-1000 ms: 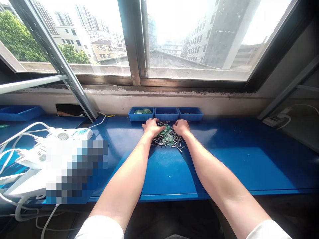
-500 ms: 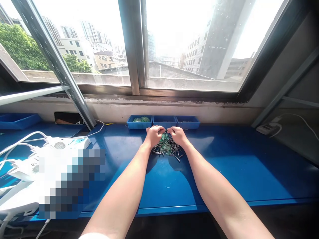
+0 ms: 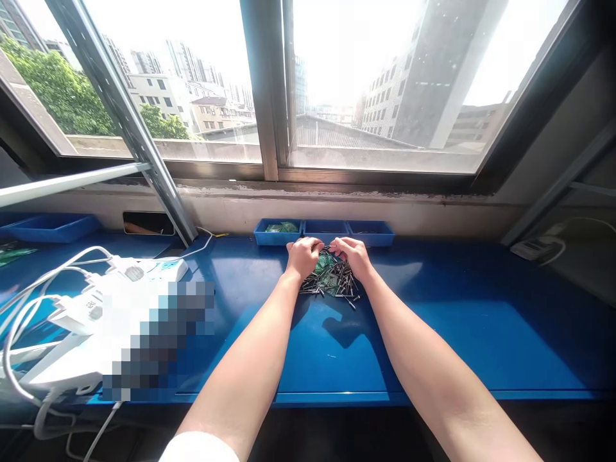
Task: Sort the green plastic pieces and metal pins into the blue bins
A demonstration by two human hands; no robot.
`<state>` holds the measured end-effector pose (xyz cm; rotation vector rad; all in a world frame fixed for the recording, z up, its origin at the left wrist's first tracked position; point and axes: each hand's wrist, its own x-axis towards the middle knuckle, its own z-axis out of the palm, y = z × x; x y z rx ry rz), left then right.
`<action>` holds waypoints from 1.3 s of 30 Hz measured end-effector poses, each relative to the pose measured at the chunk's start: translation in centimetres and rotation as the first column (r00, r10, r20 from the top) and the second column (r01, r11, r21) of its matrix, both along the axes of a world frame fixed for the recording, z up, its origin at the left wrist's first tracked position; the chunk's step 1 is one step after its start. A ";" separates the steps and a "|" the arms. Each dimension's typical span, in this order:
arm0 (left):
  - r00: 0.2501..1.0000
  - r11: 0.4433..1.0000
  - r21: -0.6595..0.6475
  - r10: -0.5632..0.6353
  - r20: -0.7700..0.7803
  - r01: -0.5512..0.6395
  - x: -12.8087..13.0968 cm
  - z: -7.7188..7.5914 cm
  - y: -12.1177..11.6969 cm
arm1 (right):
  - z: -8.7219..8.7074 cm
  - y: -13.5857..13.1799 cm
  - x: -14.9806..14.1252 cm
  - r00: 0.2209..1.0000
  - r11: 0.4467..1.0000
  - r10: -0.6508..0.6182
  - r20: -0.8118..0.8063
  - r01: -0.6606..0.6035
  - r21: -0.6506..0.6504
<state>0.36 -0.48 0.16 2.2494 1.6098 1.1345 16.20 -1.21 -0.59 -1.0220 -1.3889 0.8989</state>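
Note:
My left hand (image 3: 305,256) is closed in a pinch above the left side of a pile of slim dark-and-silver rods (image 3: 345,280). Whatever sits between its fingertips is too small to make out. Just across from it, my right hand (image 3: 355,254) hovers over the pile's right side, its thumb and fingers bent together near the left fingertips. I cannot make out what they hold. Among the rods lie green pieces like small circuit boards (image 3: 329,280), partly covered by them. The pile rests on a blue tabletop (image 3: 332,372).
Behind the hands stand three joined blue bins (image 3: 278,239), the left one with green pieces inside. White power strips with plugs and cables (image 3: 139,301) take up the left side. A metal post (image 3: 166,199), a phone-like dark slab (image 3: 148,222) and a blue tray (image 3: 58,228) are farther left.
The view has swung slightly left, so everything sits farther right. Earlier, a thin dark piece showed between both hands' fingertips; now the right fingers are looser and slightly lifted.

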 end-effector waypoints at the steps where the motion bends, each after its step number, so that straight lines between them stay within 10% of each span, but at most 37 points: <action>1: 0.999 1.000 0.020 0.021 0.027 -0.022 0.0 0.0 0.0 | 0.0 0.1 0.1 1.000 1.000 -0.027 -0.004 0.027 0.008; 8: 0.974 0.977 -0.042 0.214 0.080 -0.211 -0.5 -0.5 0.9 | -0.5 1.7 2.3 0.894 0.910 -0.414 0.171 0.404 0.093; 15: 0.964 0.948 -0.190 0.264 0.021 -0.256 -1.0 -1.2 1.4 | -0.9 3.1 4.5 0.793 0.846 -0.526 0.307 0.524 0.096; 27: 0.965 0.944 -0.216 0.261 0.023 -0.250 -1.2 -1.4 1.7 | -0.9 2.8 4.2 0.763 0.823 -0.566 0.313 0.543 0.165; 39: 0.979 0.957 -0.207 0.190 -0.077 -0.202 -0.9 -1.3 1.3 | -1.1 1.6 2.8 0.651 0.945 -0.207 0.730 0.327 -0.023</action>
